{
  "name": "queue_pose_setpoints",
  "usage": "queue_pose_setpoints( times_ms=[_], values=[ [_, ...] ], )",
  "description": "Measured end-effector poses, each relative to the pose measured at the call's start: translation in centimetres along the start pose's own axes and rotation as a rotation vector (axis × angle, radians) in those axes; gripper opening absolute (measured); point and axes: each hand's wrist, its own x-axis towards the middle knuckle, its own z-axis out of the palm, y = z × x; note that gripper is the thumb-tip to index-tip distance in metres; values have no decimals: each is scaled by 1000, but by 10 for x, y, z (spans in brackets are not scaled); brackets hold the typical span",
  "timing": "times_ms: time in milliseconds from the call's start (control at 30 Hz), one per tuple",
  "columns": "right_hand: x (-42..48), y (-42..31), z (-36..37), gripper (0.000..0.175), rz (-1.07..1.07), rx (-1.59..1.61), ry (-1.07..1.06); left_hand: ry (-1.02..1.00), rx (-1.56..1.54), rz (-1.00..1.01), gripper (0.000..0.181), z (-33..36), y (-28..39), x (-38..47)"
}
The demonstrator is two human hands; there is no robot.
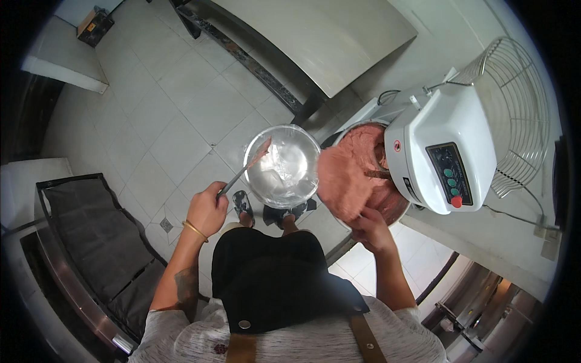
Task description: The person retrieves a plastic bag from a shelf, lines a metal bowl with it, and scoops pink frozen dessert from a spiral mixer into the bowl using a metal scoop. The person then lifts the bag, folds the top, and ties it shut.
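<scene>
My left hand [209, 206] grips the handle of a spatula-like tool [236, 180]. Its far end, smeared with pink dough, reaches over a round metal bowl [279, 174] that looks lined with clear plastic film. My right hand [373, 228] is closed on the near edge of a large, slightly blurred lump of pink dough [342, 181]. That lump hangs at the left side of the mixer's bowl [404, 213], close to the metal bowl's right rim. More pink dough [367, 134] lies inside the mixer bowl, around a dark metal bar. My right fingertips are partly hidden.
A white spiral mixer [442, 149] stands at right, with a control panel [449, 174] and its wire guard [517, 109] raised. A steel-topped table [317, 41] is ahead. At left sits a dark-covered unit [86, 231]. A box [95, 26] rests far left on the tiled floor [168, 118].
</scene>
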Motion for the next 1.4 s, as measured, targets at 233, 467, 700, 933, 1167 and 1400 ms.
queue_pose_setpoints(
  times_ms=[233,467,700,933,1167,1400],
  values=[
    [219,54,89,10,198,-279,290,-131,-17,-24,24,-34,-36,12],
    [223,66,112,11,259,-488,291,-314,-11,148,24,10,-61,50],
    [209,44,139,8,148,-460,423,-493,86,314,23,76,-72,103],
    [202,56,140,13,189,-379,577,-451,157,160,26,129,-63,136],
    [212,56,95,20,111,-782,681,-469,86,129,31,65,-67,119],
    [240,28,89,20,284,-562,471,-205,-293,190,29,57,-78,52]
  ],
)
